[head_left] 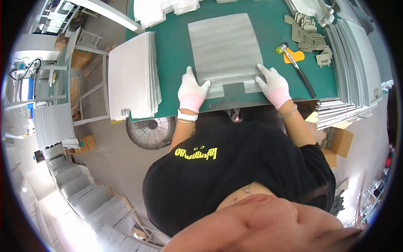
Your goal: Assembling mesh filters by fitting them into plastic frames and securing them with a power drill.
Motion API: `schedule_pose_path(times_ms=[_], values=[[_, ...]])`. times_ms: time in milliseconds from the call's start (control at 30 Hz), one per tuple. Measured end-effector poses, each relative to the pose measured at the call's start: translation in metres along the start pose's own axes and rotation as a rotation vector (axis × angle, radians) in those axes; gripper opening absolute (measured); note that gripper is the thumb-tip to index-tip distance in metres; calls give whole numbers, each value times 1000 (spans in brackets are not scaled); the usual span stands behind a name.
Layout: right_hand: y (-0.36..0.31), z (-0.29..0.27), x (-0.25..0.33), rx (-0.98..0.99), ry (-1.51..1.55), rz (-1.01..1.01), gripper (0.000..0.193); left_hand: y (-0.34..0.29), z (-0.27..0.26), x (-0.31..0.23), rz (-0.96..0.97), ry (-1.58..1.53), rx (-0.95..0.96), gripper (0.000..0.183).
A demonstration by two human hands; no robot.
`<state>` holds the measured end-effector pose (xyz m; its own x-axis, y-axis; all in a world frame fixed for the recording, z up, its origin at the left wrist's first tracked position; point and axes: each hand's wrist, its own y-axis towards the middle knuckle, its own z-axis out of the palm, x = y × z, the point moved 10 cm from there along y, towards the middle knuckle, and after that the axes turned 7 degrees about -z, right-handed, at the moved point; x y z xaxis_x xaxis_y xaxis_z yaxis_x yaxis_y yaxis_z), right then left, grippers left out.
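Lying silver panel [226, 46]: flat on green table [173, 54], close to its front edge; lopsided pulling could bend it
Left hand [192, 89]: thumb spread from fingers, over left edge
Right hand [273, 87]: likewise spread, right edge; uneven pressure could skew it
Hammer [299, 72]: handle near table edge; a stray forearm could knock it

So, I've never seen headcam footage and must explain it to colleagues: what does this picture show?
There is no robot: a person wears a wide fisheye camera on the head, looking down, so straight edges bend. The gloved left hand and right hand, both open, touch the sides of a silvery textured sheet lying flat on a green table; neither lifts it. To the left lies a stack of whitish panels; to the right, a mallet across an orange piece, beside beige parts.
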<state>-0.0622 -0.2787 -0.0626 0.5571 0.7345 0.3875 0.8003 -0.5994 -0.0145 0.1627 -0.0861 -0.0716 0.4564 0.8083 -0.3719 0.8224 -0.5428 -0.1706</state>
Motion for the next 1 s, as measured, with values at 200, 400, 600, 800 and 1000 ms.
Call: schedule_pose_path(times_ms=[200, 400, 600, 800, 1000], values=[[78, -100, -72, -408, 21, -146, 36, 11, -8, -24, 438, 100, -51, 60], [215, -161, -295, -336, -282, 471, 71, 12, -17, -52, 544, 165, -173, 56], [240, -199, -293, -364, -8, 495, 85, -23, -69, -30, 455, -102, -429, 66], [221, -190, -288, -156, -118, 507, 80, -30, -60, -43, 478, -160, -380, 65], [229, -169, -287, 0, -29, 459, 76, -40, -51, -50, 486, -215, -310, 64]])
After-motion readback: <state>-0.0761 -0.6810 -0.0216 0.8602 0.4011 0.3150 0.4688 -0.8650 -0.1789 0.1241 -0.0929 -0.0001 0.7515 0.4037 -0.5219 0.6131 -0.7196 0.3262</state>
